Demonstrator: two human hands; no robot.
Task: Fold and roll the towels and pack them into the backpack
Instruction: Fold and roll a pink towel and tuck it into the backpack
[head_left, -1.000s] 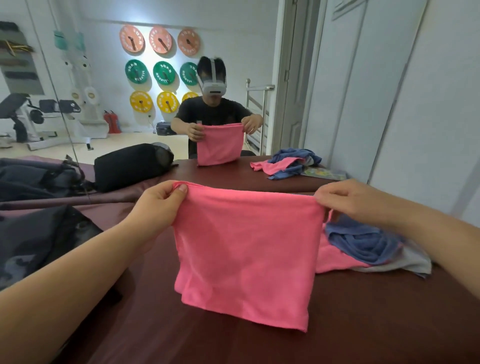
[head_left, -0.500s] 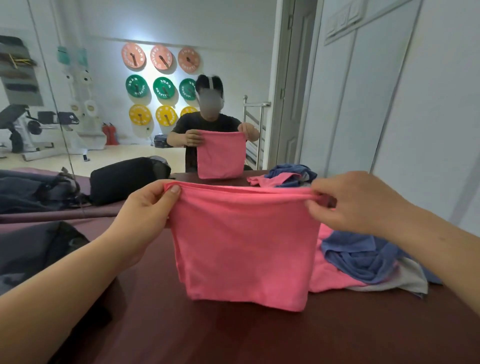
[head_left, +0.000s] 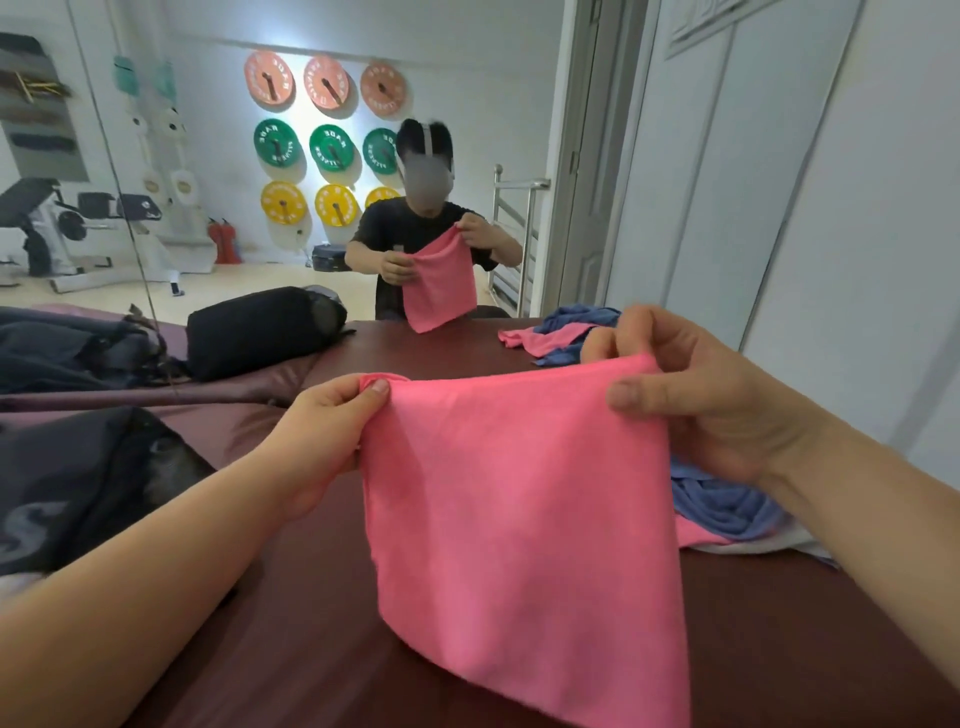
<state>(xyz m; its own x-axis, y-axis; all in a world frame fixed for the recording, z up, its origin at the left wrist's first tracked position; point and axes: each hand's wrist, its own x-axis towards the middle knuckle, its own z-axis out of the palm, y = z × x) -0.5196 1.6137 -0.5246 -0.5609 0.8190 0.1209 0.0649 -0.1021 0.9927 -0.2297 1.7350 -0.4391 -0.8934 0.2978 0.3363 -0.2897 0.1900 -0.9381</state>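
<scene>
A folded pink towel (head_left: 519, 509) hangs in front of me above the dark red table (head_left: 311, 649). My left hand (head_left: 327, 436) pinches its upper left corner. My right hand (head_left: 696, 395) grips the upper right corner, held higher than the left, so the towel hangs tilted. A dark backpack (head_left: 78, 478) lies on the table at the left, partly cut off by the frame edge. A pile of blue, pink and white towels (head_left: 727, 514) lies at the right, partly hidden behind my right wrist and the held towel.
A large wall mirror (head_left: 260, 208) stands straight ahead at the table's far edge and reflects me, the backpack and the towel pile. White cupboard doors (head_left: 779, 208) close off the right side.
My right hand has risen and the left has dropped, tilting the towel's top edge. The two hands and the towel have come closer to the camera.
</scene>
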